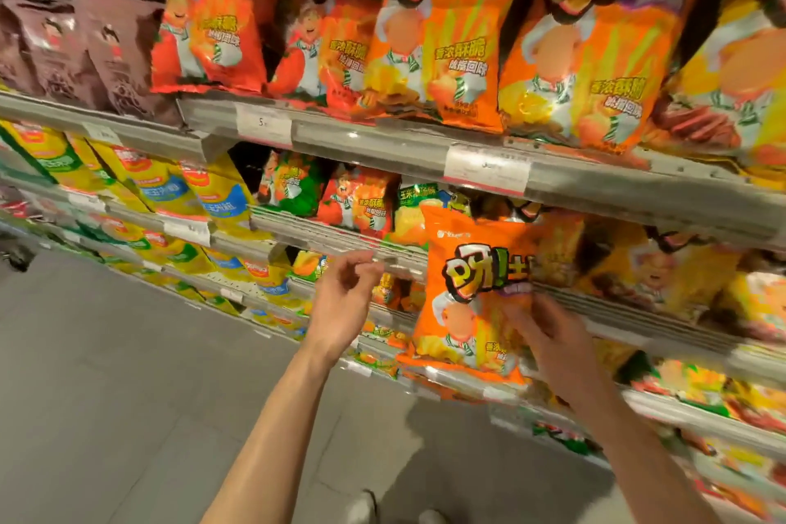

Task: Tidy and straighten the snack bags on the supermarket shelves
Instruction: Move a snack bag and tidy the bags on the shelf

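Observation:
My right hand grips an orange snack bag by its right side and holds it upright, out in front of the middle shelf's edge. To the left of the bag, my left hand hovers with its fingers loosely curled and holds nothing. It is just below the rail of the middle shelf. Matching orange bags stand in a row on the upper shelf. Red bags stand to their left.
Brown bags fill the upper shelf's far left. Yellow bags line the shelves lower left. Price tags hang on the grey upper rail. More mixed bags sit on the lower shelves at right. Grey floor spreads below, with shoe tips visible.

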{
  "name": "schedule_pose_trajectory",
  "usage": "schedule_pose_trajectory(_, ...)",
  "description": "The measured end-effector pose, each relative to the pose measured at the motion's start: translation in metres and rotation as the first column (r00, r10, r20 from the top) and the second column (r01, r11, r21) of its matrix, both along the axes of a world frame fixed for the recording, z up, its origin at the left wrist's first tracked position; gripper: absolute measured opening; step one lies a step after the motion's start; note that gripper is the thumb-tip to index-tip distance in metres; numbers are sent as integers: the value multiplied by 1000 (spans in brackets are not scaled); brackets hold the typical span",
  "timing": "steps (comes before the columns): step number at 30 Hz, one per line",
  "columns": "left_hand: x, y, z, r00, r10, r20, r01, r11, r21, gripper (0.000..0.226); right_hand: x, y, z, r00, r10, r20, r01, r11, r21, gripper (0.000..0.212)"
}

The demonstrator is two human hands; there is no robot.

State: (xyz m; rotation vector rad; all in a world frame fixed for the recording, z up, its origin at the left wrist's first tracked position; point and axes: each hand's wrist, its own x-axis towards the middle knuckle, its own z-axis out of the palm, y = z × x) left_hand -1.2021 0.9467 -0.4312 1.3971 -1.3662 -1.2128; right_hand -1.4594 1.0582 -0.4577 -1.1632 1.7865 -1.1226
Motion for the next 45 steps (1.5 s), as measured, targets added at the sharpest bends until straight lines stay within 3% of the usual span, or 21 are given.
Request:
schedule_pose_trajectory(6, -19, -63, -4, 978, -173, 119, 181, 982, -60, 19, 31, 4, 12, 976, -212, -49, 212, 977, -1, 24)
schedule_pose_trajectory(10, -31, -104, -9, 908, -292, 301, 348, 925, -152, 38, 48, 6, 17, 957, -291, -17, 291, 957, -7, 21)
schedule_pose_trajectory(12, -40, -114, -10, 911, -281, 301, 347, 918, -192, 32, 53, 7, 19, 935, -355, -1, 355, 935, -8, 15)
schedule_pose_trajectory(15, -48, -116, -4, 905, -238, 353, 334, 910, -244, 28, 61, 10, 20, 919, -392, 30, 393, 919, -35, 28)
schedule_pose_trajectory(17, -52, -114, -2, 895, -228, 383, 327, 920, -215, 56, 64, 11, 22, 903, -428, 35, 429, 903, -15, 38)
schedule_pose_trajectory(20, -58, -120, -5, 882, -214, 420, 323, 924, -207, 87, 65, 13, 23, 884, -467, 38, 467, 884, 4, 26)
schedule_pose_trajectory(27, -58, -118, 11, 885, -203, 418, 331, 907, -261, 67, 60, 18, 31, 867, -497, -35, 498, 867, 19, 65)
schedule_pose_trajectory(32, -58, -126, 12, 899, -199, 390, 314, 913, -259, 72, 59, 16, 36, 875, -483, -41, 484, 875, 13, 55)
schedule_pose_trajectory(35, -50, -121, 19, 923, -276, 268, 326, 931, -163, 61, 61, 13, 39, 875, -482, -36, 483, 876, 15, 49)
schedule_pose_trajectory(39, -30, -119, 18, 942, -273, 196, 306, 938, -163, 51, 65, 8, 41, 876, -480, -55, 480, 877, -6, 37)
schedule_pose_trajectory(43, 1, -117, 22, 951, -292, 99, 304, 943, -135, 29, 71, -4, 42, 897, -443, 4, 442, 895, -67, 43)
schedule_pose_trajectory(45, 17, -116, 27, 949, -294, 114, 309, 939, -150, 29, 75, -19, 42, 896, -443, 33, 445, 892, -83, 46)
